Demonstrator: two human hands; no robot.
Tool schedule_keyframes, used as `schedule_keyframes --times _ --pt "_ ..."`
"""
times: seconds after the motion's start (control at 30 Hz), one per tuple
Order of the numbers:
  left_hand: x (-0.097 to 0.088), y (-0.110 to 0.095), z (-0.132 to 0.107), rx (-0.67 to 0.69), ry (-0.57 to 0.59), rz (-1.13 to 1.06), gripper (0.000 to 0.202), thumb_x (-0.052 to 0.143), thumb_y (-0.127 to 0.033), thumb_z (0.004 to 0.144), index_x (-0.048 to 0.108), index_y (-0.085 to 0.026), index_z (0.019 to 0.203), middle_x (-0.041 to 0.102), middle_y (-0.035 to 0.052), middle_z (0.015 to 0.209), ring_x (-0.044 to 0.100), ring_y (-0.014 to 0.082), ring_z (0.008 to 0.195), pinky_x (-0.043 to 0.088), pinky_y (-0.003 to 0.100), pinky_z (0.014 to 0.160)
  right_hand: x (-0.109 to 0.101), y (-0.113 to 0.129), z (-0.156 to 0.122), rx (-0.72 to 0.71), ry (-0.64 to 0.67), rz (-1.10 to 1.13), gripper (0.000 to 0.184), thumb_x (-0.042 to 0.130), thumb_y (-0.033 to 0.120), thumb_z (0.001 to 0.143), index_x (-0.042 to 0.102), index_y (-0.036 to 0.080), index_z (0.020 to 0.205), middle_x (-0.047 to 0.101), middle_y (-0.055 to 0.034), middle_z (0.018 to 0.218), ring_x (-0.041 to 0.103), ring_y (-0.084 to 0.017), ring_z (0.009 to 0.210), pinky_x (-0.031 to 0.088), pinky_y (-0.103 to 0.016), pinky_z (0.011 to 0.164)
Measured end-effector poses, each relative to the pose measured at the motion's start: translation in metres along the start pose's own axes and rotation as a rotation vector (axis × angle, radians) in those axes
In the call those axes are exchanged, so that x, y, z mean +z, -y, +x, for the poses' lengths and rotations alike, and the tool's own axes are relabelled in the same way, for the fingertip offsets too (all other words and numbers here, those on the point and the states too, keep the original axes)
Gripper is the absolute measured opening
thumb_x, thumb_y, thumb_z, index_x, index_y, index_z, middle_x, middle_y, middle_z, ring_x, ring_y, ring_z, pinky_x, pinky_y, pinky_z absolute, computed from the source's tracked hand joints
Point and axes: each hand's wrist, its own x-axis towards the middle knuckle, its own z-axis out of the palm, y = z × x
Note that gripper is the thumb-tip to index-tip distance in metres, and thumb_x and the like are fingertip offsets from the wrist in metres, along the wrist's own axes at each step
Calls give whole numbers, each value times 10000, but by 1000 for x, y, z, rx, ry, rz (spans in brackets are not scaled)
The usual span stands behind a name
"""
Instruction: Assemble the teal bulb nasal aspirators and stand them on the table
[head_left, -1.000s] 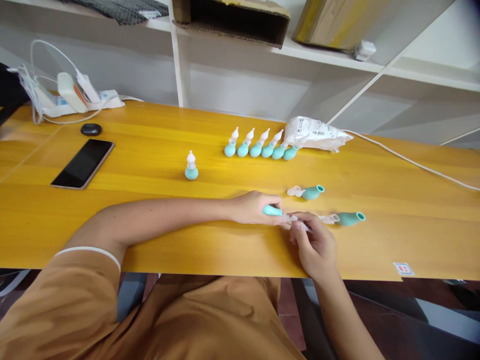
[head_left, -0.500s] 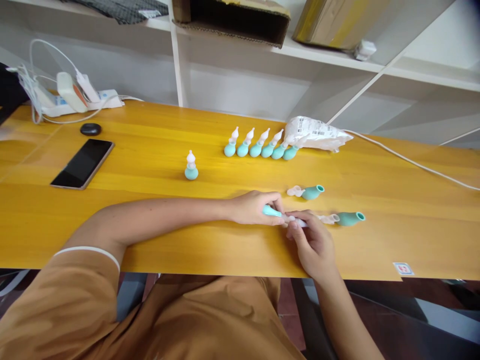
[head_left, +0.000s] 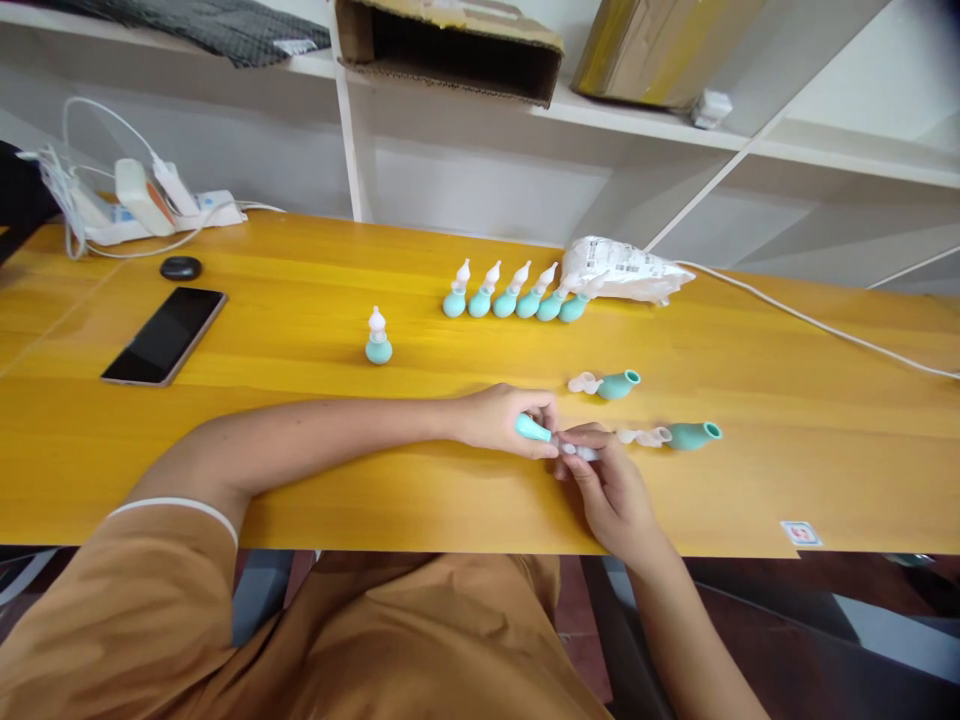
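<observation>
The teal bulb (head_left: 533, 428) lies in the curled left hand (head_left: 495, 415) over the table (head_left: 420, 500), its long axis roughly sideways, narrow end pointing right toward the whitish nozzle (head_left: 586, 453) pinched in the right hand's (head_left: 616, 495) fingertips. Farther back, the white package's (head_left: 622, 268) printing is too small to read.

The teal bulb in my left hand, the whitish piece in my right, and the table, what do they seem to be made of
Teal bulb: probably rubber or silicone, smooth, with a soft sheen. Whitish piece: perhaps plastic, since it looks pale and somewhat translucent, but it's partly hidden. Table: wood or wood-look laminate, lightly glossy, judging by its streaky yellow-brown grain.
</observation>
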Motion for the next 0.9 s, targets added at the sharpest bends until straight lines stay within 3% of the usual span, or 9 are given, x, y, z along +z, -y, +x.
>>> schedule_keyframes --times 0.3,0.67,0.9 --pt "-2 -3 0 -26 79 27 301 910 -381 856 752 -213 1051 822 -17 1046 711 162 918 474 252 823 0 1 -4 -20 -24 9 176 565 311 1150 648 293 1304 641 -76 1087 666 -222 833 618 -409 737" --pt "4 4 0 12 -11 121 303 877 -404 850 664 -214 951 773 -31 944 643 140 807 419 252 737 -1 -7 -8 58 -43 -39 192 643 391 1131 672 293 1293 710 -91 1142 727 -222 845 652 -392 732" --pt "6 7 -2 53 34 259 320 859 -433 918 656 -238 1071 802 9 1078 724 191 927 468 271 788 -5 -11 -10 132 33 -46 225 667 464 1118 670 277 1243 773 -77 1007 740 -233 776 642 -380 688"
